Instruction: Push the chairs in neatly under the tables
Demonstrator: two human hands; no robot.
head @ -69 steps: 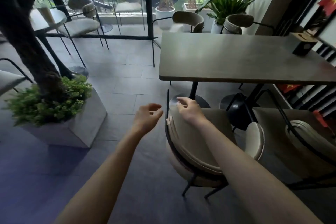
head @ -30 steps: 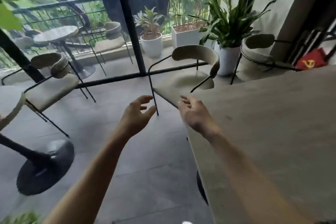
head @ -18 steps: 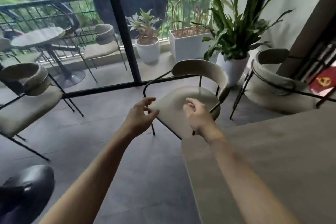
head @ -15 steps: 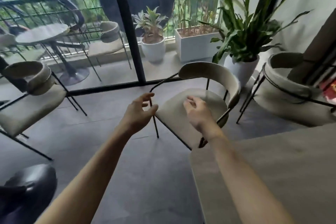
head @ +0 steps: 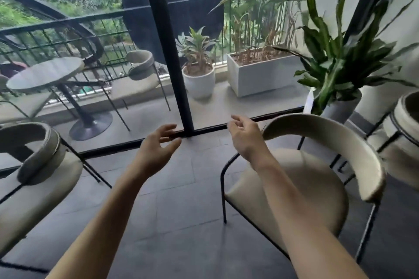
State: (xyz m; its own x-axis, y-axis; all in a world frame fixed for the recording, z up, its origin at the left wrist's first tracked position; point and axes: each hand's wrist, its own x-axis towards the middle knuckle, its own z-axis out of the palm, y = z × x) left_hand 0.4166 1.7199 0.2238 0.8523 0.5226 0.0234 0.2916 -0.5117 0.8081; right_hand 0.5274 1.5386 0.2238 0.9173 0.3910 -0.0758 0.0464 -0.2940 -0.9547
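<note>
Both hands are free and grasp nothing: left hand (head: 158,149) hovers over bare floor (head: 172,210) with fingers loosely spread, right hand (head: 246,137) half-curled just beside the near end of the backrest of the cream chair (head: 301,179), not touching as far as I can tell. Best move, I'd say: take the curved backrest with both hands, one per end, and push straight so the legs slide without twisting. The table this chair belongs under is out of frame, so push direction is unclear; the second chair (head: 34,172) at the left is cut off, and the right edge is motion-blurred.

café terrace — chairs (head: 306,179), round table (head: 45,73), planters (head: 260,75)
</note>
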